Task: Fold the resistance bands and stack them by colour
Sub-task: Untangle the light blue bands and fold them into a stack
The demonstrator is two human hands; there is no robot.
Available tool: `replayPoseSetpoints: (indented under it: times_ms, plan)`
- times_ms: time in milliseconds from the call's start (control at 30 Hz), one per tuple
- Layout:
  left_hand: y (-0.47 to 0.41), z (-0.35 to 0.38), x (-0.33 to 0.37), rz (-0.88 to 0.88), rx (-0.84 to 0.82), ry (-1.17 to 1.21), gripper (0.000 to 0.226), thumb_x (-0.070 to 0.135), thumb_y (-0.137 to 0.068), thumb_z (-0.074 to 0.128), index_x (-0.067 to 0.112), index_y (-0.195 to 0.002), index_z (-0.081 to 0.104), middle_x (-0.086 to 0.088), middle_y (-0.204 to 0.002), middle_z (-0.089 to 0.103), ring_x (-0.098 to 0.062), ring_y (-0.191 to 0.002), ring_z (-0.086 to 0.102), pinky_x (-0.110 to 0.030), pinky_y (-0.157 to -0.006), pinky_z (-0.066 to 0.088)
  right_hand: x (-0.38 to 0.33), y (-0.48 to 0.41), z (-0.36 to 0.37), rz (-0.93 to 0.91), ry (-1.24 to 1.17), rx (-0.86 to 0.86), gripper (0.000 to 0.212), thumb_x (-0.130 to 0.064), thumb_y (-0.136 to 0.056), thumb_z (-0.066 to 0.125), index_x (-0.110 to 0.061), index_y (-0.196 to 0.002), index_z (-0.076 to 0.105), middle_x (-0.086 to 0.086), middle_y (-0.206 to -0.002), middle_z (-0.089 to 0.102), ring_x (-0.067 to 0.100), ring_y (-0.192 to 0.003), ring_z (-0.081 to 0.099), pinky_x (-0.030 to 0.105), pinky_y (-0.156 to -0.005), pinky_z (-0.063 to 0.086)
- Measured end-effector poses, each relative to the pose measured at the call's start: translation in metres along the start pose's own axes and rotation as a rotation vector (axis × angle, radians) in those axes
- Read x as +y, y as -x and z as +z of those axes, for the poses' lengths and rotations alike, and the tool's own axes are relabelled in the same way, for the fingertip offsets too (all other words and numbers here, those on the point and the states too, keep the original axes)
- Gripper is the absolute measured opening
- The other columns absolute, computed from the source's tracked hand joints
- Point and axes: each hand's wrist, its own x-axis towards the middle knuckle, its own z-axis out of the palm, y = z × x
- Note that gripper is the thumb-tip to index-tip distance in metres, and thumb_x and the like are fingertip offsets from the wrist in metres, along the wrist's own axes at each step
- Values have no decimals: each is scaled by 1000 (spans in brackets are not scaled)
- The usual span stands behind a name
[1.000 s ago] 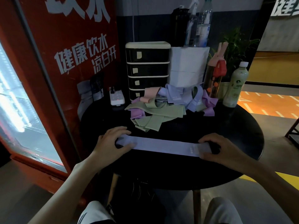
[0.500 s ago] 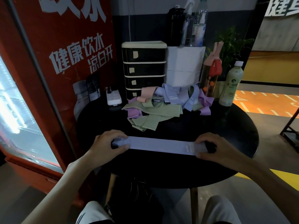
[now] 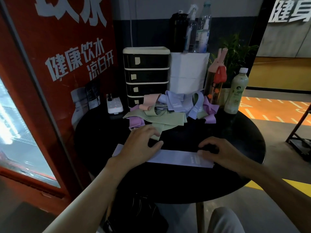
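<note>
Fingers (image 3: 149, 130) of L hand (image 3: 139, 145) lie fairly straight and spread, palm on lavender band (image 3: 176, 158); R hand (image 3: 220, 152) fingers arched, tips on band's R end, grip unclear; band flat nr tabletop (image 3: 168, 182) front edge; loose band pile (image 3: 161, 113) twd back edge.

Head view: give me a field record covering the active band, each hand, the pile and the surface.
active band: lavender band, flat, unfolded, at the table's front
left hand: rests on its left part, fingers relaxed
right hand: fingers arched, tips on its right end; press or pinch unclear
pile: tangled green, purple, pink and lavender bands, behind it
surface: round black table
</note>
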Motion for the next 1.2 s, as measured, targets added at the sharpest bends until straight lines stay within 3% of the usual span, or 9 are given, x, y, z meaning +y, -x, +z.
replayPoseSetpoints:
  times_ms: [333,633,900,1000,1067,1100,1133,1167,1200]
  plan:
    - [-12,30,-22,-208,-126,-208,49,56,-95,49,34,-138,51,11,-150,40,-13,-140,33,-35,-114,20,-25,-119,7,139,-106,349,16,-16,-88,69,-1,-89,70,5,-83,67,12,-74,58,21,-67,44]
    - [-9,30,-22,-198,-71,-200,48,58,-94,48,38,-138,50,16,-150,38,-8,-140,31,-29,-113,18,5,-198,27,316,-23,392,52,-29,-85,69,-5,-126,49,15,-113,62,31,-105,57,32,-82,42]
    - [-9,28,-21,-195,-77,-191,49,59,-94,47,39,-139,48,17,-150,36,-7,-140,30,-27,-112,16,6,-213,30,376,-50,495,33,-18,-79,72,-10,-107,58,8,-96,67,29,-94,61,35,-83,49]
    - [-9,28,-22,-202,-89,-187,49,58,-95,47,38,-139,48,16,-151,35,-8,-140,29,-28,-114,16,-2,-209,26,336,-55,512,18,-4,-75,66,11,-85,63,29,-79,64,35,-75,62,34,-68,49]
    - [-9,28,-23,-203,-92,-188,49,58,-95,47,37,-139,48,16,-151,36,-8,-141,29,-29,-115,17,-8,-201,24,273,-94,510,23,3,-73,64,20,-89,61,36,-83,62,46,-87,60,39,-62,50]
    - [-9,28,-23,-199,-89,-187,49,58,-95,47,37,-139,48,15,-151,36,-9,-141,30,-30,-115,18,-13,-195,23,242,-118,504,18,5,-73,62,20,-83,61,34,-72,59,39,-93,60,36,-58,47]
    - [-9,29,-23,-196,-85,-181,49,57,-95,48,37,-139,49,15,-151,36,-9,-140,31,-30,-115,19,-19,-189,22,221,-146,491,10,7,-73,61,16,-74,63,26,-60,51,9,-83,29,30,-54,41]
    - [-9,29,-23,-196,-79,-170,48,56,-95,48,36,-138,50,14,-150,37,-10,-140,32,-31,-115,20,-25,-183,20,206,-175,481,8,8,-74,60,7,-68,65,19,-58,46,16,-55,42,25,-53,36]
    - [-9,29,-23,-197,-75,-161,47,55,-95,49,35,-137,52,14,-149,39,-10,-139,33,-31,-113,22,-31,-174,17,193,-206,477,11,8,-77,60,2,-75,69,17,-61,48,9,-57,42,20,-54,38]
